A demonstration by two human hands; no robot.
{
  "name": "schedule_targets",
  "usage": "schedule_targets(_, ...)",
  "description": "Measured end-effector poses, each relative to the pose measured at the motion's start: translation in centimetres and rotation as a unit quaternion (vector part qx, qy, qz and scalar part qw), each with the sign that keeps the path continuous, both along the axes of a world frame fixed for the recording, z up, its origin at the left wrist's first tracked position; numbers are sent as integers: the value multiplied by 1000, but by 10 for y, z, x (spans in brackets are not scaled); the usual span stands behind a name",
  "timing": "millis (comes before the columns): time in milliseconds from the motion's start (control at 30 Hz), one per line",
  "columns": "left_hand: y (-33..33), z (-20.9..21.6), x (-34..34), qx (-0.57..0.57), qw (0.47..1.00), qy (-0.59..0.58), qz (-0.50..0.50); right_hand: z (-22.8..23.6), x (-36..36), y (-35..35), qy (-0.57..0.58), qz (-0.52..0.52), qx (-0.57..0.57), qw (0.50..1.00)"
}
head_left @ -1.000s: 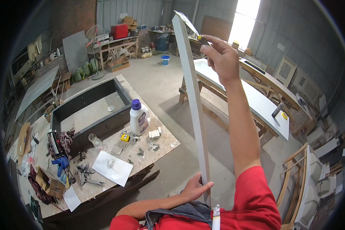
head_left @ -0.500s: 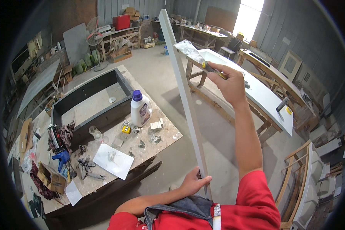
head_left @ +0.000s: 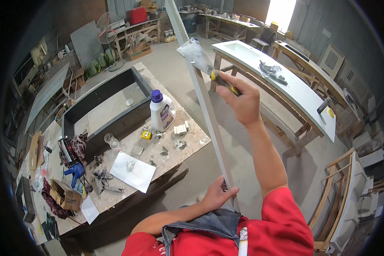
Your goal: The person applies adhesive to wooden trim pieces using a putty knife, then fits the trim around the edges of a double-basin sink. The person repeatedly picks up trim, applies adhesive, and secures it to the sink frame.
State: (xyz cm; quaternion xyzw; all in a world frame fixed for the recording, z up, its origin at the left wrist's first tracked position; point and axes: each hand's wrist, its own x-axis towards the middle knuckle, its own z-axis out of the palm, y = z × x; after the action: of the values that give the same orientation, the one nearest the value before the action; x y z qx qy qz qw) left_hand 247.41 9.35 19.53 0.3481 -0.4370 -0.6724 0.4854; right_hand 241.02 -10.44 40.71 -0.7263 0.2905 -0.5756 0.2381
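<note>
My left hand [head_left: 219, 195] grips the lower end of a long, pale, narrow strip [head_left: 207, 109], which rises away from my body and leaves the top of the picture. In my right hand [head_left: 240, 99] is a putty knife [head_left: 199, 57] with a dark and yellow handle. Its wide blade is smeared with whitish paste and lies across the upper part of the strip; whether it presses on the surface I cannot tell. To the left, a white sheet [head_left: 136, 174] with a small clear lump on it rests on the workbench [head_left: 192, 147].
The bench also carries a dark rectangular frame [head_left: 104, 134], a white bottle with purple cap [head_left: 162, 113], a yellow tape measure [head_left: 146, 135] and a cardboard box [head_left: 65, 195]. On the right stands a long white countertop [head_left: 294, 87] on wooden legs. A wooden rack [head_left: 328, 194] is at lower right.
My right hand has moved left with the putty knife, bringing its blade from the strip's right edge to across it. The strip's top has shifted slightly left and up; my left hand keeps its grip.
</note>
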Motion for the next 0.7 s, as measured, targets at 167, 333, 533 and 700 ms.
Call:
schedule_targets(167, -4, -6, 10, 24, 999, 29, 12, -43, -14, 16, 51, -26, -56, 997)
schedule_targets(333, -3, -11, 25, 39, 997, 36, 50, -78, -7, 27, 57, -37, -61, 996)
schedule_targets(533, 4, -18, 51, 54, 992, 36, 109, -126, 4, 27, 21, -32, 165, 986)
schedule_targets(700, 28, 0, 82, 64, 969, 66, 231, -219, 52, 42, 194, 135, 280, 931)
